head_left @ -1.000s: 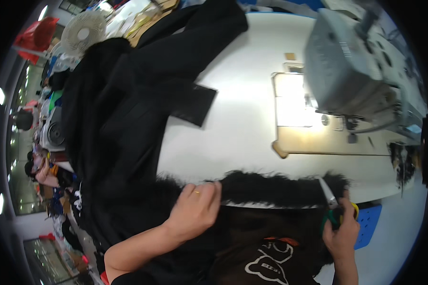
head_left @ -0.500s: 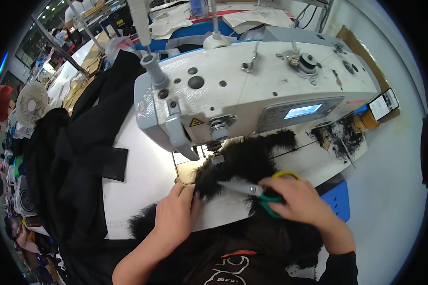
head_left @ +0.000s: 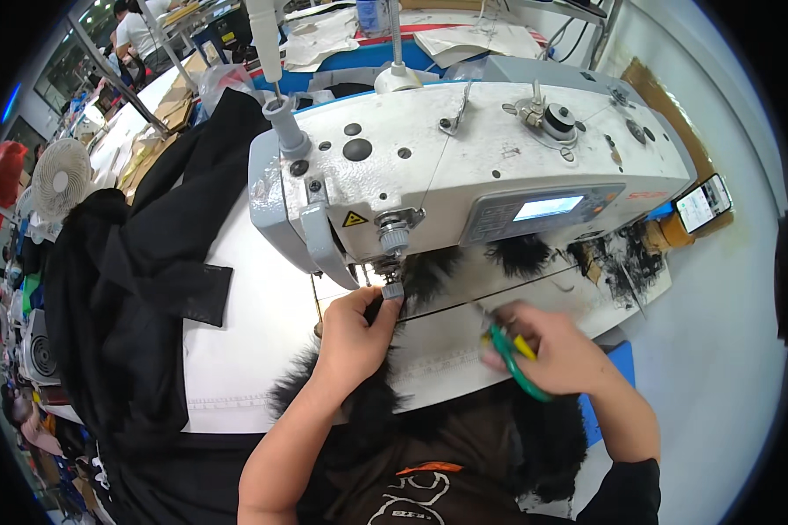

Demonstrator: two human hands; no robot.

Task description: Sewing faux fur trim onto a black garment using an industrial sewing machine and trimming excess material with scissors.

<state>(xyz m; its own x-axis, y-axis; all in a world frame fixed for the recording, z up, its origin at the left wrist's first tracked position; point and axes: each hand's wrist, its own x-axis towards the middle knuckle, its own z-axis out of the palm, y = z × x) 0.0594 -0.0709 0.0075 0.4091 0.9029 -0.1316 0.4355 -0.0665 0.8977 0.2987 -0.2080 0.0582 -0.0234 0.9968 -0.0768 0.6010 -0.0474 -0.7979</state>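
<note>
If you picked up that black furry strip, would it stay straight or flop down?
Probably flop: the black fur strip bends under the sewing machine and hangs off the table edge. It looks light, since the left hand steers it alone. Loose tufts suggest shedding.

- Fluffy black fur trim strip (head_left: 429,273): black.
- Metal sewing machine (head_left: 464,166): off-white, black dots.
- Plastic-handled scissors (head_left: 515,359): green and yellow.
- Flat tabletop (head_left: 254,341): white.
- Draped cloth garment (head_left: 140,280): black.

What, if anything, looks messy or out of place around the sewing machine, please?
Loose black fur clippings lie scattered on the table right of the sewing machine, near a phone. Otherwise nothing stands out.
</note>
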